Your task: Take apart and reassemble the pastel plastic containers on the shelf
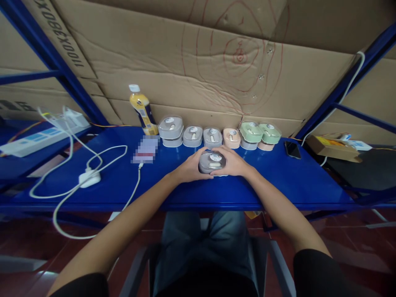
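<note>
A grey box with a clear lid and a round white label [212,162] is between my two hands over the middle of the blue table [210,192]. My left hand [192,167] wraps round its left side, and my right hand [234,162] grips its right side. Just behind stands a row of similar boxes: a stacked grey pair [171,131], a single grey box [192,136], another grey one [212,137], a peach one [232,138], a green box on a grey one [251,132] and a green box on a peach one [270,133].
A yellow drink bottle [144,111] and a blurred-out phone [146,149] stand at the back left, near a white charger [89,178] with looping cables. Another phone [292,149] lies at the right. Cardboard [154,53] closes off the back.
</note>
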`<state>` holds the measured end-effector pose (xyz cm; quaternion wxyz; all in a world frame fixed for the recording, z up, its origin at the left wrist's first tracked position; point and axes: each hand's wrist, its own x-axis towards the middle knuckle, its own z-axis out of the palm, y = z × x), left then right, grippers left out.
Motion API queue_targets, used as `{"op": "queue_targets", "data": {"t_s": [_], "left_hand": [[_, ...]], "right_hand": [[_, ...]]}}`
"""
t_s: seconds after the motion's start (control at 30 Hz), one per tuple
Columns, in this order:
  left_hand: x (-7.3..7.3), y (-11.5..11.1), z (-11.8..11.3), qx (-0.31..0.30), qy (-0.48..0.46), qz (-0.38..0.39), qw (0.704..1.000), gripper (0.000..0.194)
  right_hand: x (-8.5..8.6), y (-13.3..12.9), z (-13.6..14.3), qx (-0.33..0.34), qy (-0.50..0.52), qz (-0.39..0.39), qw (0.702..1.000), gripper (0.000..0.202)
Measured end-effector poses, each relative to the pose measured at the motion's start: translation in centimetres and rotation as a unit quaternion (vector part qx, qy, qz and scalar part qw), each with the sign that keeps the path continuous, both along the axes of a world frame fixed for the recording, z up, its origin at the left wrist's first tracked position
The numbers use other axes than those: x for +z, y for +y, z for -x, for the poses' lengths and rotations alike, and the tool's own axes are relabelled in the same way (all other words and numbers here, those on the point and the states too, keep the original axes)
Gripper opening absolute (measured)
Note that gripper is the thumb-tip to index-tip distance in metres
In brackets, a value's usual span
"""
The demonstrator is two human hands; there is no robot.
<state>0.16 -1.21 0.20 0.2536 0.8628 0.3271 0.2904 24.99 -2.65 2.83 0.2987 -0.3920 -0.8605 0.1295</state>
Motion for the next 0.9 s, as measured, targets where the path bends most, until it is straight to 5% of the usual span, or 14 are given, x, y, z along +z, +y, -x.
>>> {"op": "queue_targets", "data": {"t_s": [0.17,0.33,0.4,0.73,0.9], "left_hand": [[-0.4,0.4,0.1,0.013,-0.013,0.007,1.000,0.122],[-0.4,0.1,0.3,-0.051,0.032,-0.092,0.994,0.055],[-0.3,0.0,0.2,-0.053,0.036,-0.101,0.993,0.046],[0.3,1.8,2.0,0.057,-0.004,-0.083,0.995,0.046],[0.4,1.9,2.2,0.045,-0.008,-0.078,0.996,0.054]], "right_hand": [[0.8,0.5,-1.6,-0.016,0.080,0.025,0.996,0.077],[0.9,1.4,-5.2,-0.093,0.135,0.074,0.984,0.064],[0.5,1.6,-6.0,-0.112,0.132,0.084,0.981,0.066],[0.4,1.9,-6.6,-0.161,0.108,0.090,0.977,0.072],[0.3,2.0,-6.9,-0.141,0.104,0.066,0.982,0.080]]}}
